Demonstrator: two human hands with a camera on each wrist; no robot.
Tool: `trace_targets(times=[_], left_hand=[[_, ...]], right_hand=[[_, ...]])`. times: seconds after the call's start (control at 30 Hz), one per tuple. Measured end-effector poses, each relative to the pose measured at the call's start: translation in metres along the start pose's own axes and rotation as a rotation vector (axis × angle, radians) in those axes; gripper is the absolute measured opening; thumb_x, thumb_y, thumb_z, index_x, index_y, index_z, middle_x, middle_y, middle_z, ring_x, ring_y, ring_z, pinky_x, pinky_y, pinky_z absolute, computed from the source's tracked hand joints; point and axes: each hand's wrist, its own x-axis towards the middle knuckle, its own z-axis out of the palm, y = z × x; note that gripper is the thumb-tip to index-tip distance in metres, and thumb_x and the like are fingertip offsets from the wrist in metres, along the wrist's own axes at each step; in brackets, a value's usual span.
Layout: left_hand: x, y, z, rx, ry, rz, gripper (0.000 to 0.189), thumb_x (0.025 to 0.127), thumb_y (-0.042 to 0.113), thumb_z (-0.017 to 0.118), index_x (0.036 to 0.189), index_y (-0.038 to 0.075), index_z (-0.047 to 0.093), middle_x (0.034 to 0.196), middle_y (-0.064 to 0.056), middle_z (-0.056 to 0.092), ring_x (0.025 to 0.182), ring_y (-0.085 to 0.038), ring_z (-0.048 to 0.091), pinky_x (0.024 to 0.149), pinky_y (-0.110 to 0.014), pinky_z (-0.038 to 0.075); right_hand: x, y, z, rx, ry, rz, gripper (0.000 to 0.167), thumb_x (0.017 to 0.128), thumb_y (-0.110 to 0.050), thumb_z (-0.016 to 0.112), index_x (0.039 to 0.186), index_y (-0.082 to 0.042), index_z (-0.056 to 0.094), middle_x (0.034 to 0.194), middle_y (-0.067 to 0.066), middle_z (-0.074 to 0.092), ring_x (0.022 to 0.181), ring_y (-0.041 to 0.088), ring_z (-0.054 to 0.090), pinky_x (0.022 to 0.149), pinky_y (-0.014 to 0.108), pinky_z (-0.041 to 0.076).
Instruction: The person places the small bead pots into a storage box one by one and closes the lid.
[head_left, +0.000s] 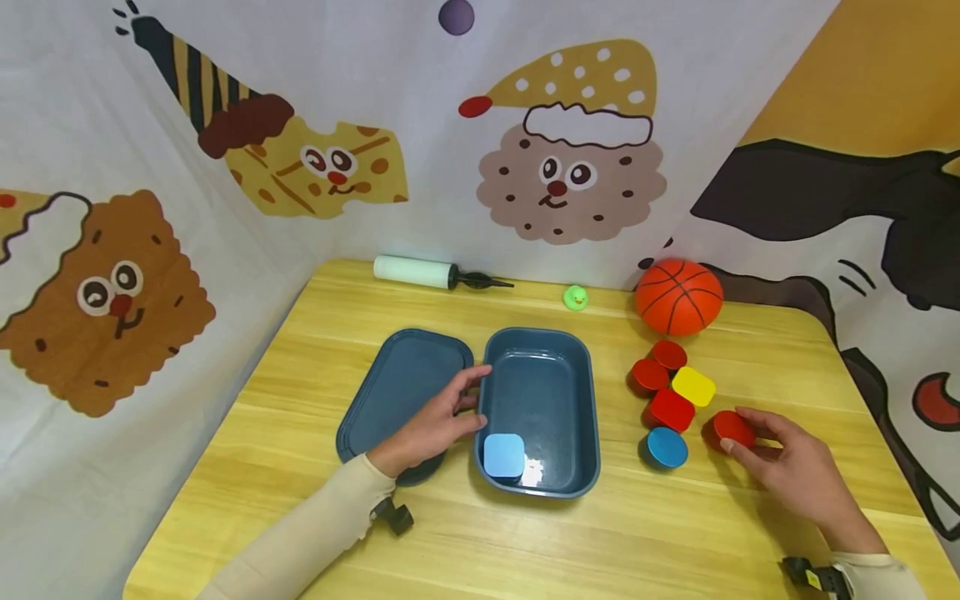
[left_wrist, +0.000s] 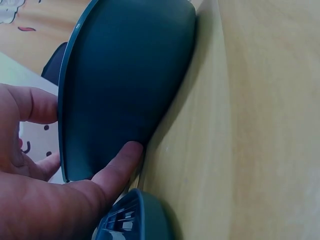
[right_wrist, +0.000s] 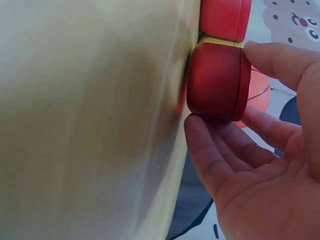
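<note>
A dark blue rectangular bin stands mid-table, with a light blue square-topped container in its near left corner. My left hand touches the bin's left side; the thumb lies against the outer wall, the other fingers at the rim. On the right, my right hand pinches a small red round lidded container between thumb and fingers; it appears at table level. Close by are a blue round container, a red squarish one, a yellow one and two red round ones.
A dark blue lid lies left of the bin, partly under my left hand. Along the back are a white hand pump, a green toy duck and an orange basketball. A printed cloth hangs behind the table.
</note>
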Motion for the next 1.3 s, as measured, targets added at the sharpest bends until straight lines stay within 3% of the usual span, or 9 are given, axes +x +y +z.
trace_targets(times=[0.1, 0.2, 0.27, 0.37, 0.63, 0.73, 0.87, 1.17, 1.3], left_hand=[[0.001, 0.000, 0.002, 0.003, -0.004, -0.001, 0.075, 0.104, 0.011, 0.060, 0.169, 0.023, 0.024, 0.173, -0.012, 0.027, 0.151, -0.039, 0.044, 0.111, -0.050, 0.052], [0.001, 0.000, 0.002, 0.006, -0.012, -0.001, 0.075, 0.105, 0.010, 0.059, 0.169, 0.022, 0.022, 0.173, -0.013, 0.026, 0.152, -0.040, 0.043, 0.111, -0.050, 0.052], [0.001, -0.001, 0.002, 0.004, -0.009, 0.001, 0.075, 0.105, 0.009, 0.058, 0.169, 0.021, 0.022, 0.173, -0.014, 0.027, 0.152, -0.041, 0.042, 0.112, -0.051, 0.052], [0.000, -0.002, 0.001, -0.001, -0.011, 0.001, 0.075, 0.105, 0.009, 0.058, 0.169, 0.022, 0.021, 0.173, -0.013, 0.026, 0.153, -0.040, 0.041, 0.112, -0.051, 0.052], [-0.002, -0.001, 0.000, -0.036, -0.017, -0.009, 0.075, 0.106, 0.009, 0.056, 0.170, 0.025, 0.020, 0.174, -0.013, 0.024, 0.155, -0.040, 0.039, 0.116, -0.051, 0.049], [-0.002, 0.000, 0.002, -0.047, -0.019, -0.016, 0.075, 0.107, 0.009, 0.056, 0.170, 0.024, 0.020, 0.174, -0.013, 0.023, 0.155, -0.040, 0.038, 0.117, -0.051, 0.048], [-0.003, 0.001, 0.003, -0.072, -0.018, -0.021, 0.075, 0.107, 0.007, 0.056, 0.171, 0.022, 0.020, 0.174, -0.016, 0.024, 0.154, -0.042, 0.038, 0.117, -0.049, 0.048], [-0.003, 0.001, 0.002, -0.101, -0.034, -0.010, 0.075, 0.106, 0.005, 0.056, 0.170, 0.020, 0.019, 0.173, -0.019, 0.024, 0.154, -0.044, 0.038, 0.116, -0.047, 0.049], [-0.001, 0.002, 0.002, -0.101, -0.036, -0.004, 0.075, 0.106, 0.004, 0.056, 0.170, 0.020, 0.019, 0.173, -0.019, 0.025, 0.154, -0.044, 0.038, 0.116, -0.047, 0.049]], right_hand=[[-0.001, -0.004, -0.004, 0.007, 0.033, -0.015, 0.066, 0.091, -0.029, 0.086, 0.140, 0.007, 0.060, 0.132, 0.034, 0.064, 0.109, 0.045, 0.066, 0.069, 0.003, 0.049], [-0.001, -0.009, -0.010, 0.016, 0.073, -0.051, 0.064, 0.090, -0.028, 0.087, 0.139, 0.006, 0.061, 0.130, 0.032, 0.066, 0.104, 0.011, 0.067, 0.069, 0.001, 0.047], [0.001, -0.013, -0.013, 0.024, 0.094, -0.077, 0.064, 0.090, -0.028, 0.087, 0.138, 0.005, 0.062, 0.128, 0.031, 0.066, 0.100, -0.012, 0.057, 0.069, 0.000, 0.047], [0.003, -0.020, -0.017, 0.033, 0.120, -0.109, 0.062, 0.090, -0.027, 0.088, 0.138, 0.003, 0.063, 0.127, 0.029, 0.067, 0.100, -0.029, 0.040, 0.071, -0.001, 0.046], [0.010, -0.044, -0.018, 0.042, 0.133, -0.191, 0.061, 0.086, -0.023, 0.091, 0.138, -0.001, 0.066, 0.127, 0.025, 0.069, 0.103, -0.013, 0.055, 0.076, -0.003, 0.044], [0.012, -0.058, -0.014, 0.076, 0.131, -0.243, 0.059, 0.086, -0.020, 0.091, 0.136, -0.001, 0.067, 0.127, 0.022, 0.070, 0.103, -0.026, 0.046, 0.078, -0.002, 0.046], [0.017, -0.075, -0.004, 0.102, 0.104, -0.305, 0.054, 0.087, -0.017, 0.089, 0.134, -0.003, 0.068, 0.124, 0.017, 0.072, 0.101, -0.022, 0.053, 0.079, 0.003, 0.051], [0.029, -0.110, 0.016, 0.101, 0.030, -0.389, 0.056, 0.087, -0.024, 0.089, 0.138, -0.012, 0.068, 0.125, 0.006, 0.073, 0.098, 0.013, 0.070, 0.078, 0.024, 0.062], [0.034, -0.123, 0.023, 0.136, 0.007, -0.450, 0.054, 0.086, -0.022, 0.090, 0.135, -0.013, 0.069, 0.122, 0.001, 0.073, 0.094, 0.013, 0.071, 0.077, 0.033, 0.065]])
